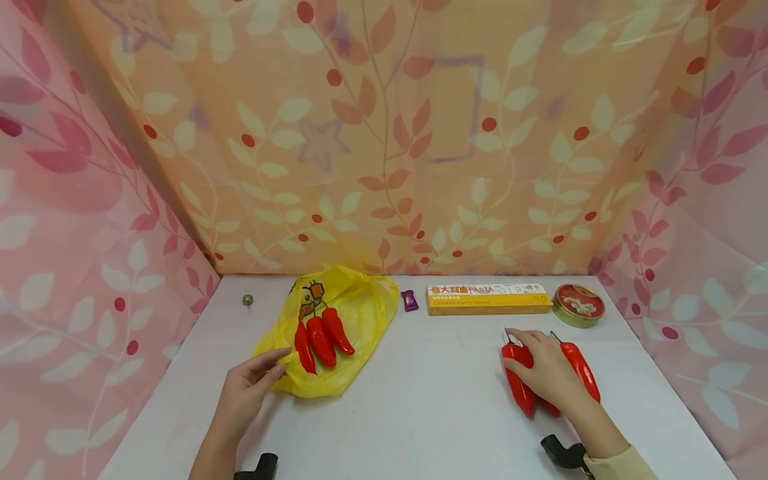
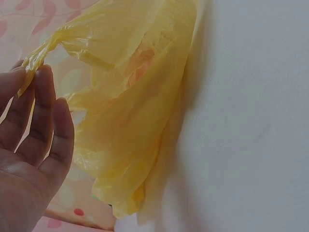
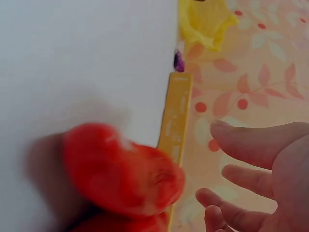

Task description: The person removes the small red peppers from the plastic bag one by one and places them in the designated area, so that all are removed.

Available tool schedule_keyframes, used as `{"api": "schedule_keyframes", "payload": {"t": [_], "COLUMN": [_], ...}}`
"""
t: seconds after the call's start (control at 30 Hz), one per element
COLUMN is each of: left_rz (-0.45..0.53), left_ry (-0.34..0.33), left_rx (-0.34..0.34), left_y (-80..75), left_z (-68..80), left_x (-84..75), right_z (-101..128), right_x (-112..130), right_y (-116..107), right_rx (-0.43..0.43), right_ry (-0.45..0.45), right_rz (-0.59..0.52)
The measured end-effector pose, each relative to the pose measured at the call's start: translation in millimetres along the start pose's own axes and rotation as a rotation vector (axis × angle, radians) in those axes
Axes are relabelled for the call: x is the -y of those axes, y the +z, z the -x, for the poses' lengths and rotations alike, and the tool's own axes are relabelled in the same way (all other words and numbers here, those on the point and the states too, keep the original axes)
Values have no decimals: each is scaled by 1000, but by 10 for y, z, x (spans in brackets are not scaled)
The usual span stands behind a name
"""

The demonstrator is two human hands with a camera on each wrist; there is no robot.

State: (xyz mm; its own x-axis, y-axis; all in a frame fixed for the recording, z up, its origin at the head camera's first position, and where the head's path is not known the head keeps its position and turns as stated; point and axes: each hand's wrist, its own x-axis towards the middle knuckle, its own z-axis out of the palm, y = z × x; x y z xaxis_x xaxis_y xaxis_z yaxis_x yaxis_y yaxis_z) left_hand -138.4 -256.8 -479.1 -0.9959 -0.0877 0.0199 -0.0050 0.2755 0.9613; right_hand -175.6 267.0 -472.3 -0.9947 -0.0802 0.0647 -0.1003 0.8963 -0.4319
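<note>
At the left, my left hand (image 1: 249,387) pinches the edge of a yellow plastic bag (image 1: 366,333) between thumb and fingertips; the left wrist view shows the bag's thin rim (image 2: 35,65) in that pinch. Three red chili peppers (image 1: 321,341) lie side by side on the bag. Over on the right, my right hand (image 1: 549,367) hovers above more red chili peppers (image 1: 519,393), partly hiding them. One red chili pepper (image 1: 581,370) lies at its right side. In the right wrist view the fingers are spread, apart from the blurred pepper (image 3: 116,169).
Along the back of the white table (image 1: 414,407) are a small green ball-like item (image 1: 248,300), a purple-wrapped candy (image 1: 409,300), a yellow-and-white pasta box (image 1: 489,300) and a round red-lidded tin (image 1: 579,305). Patterned cloth walls (image 1: 384,133) enclose the back and sides.
</note>
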Motion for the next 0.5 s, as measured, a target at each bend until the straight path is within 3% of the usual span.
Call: {"api": "schedule_keyframes", "payload": {"t": [0.23,0.5], "left_rz": [9,13], "left_ry": [18,17], "left_rx": [-5,-9], "left_y": [0,12], "left_z": [-4,-7], "left_x": [25,42], "right_z": [-86,-161], "right_x": [244,525], "right_y": [-94,-20], "right_rx": [-55,-70], "right_ry": [-75,-183], "right_rz": [-67,-170]}}
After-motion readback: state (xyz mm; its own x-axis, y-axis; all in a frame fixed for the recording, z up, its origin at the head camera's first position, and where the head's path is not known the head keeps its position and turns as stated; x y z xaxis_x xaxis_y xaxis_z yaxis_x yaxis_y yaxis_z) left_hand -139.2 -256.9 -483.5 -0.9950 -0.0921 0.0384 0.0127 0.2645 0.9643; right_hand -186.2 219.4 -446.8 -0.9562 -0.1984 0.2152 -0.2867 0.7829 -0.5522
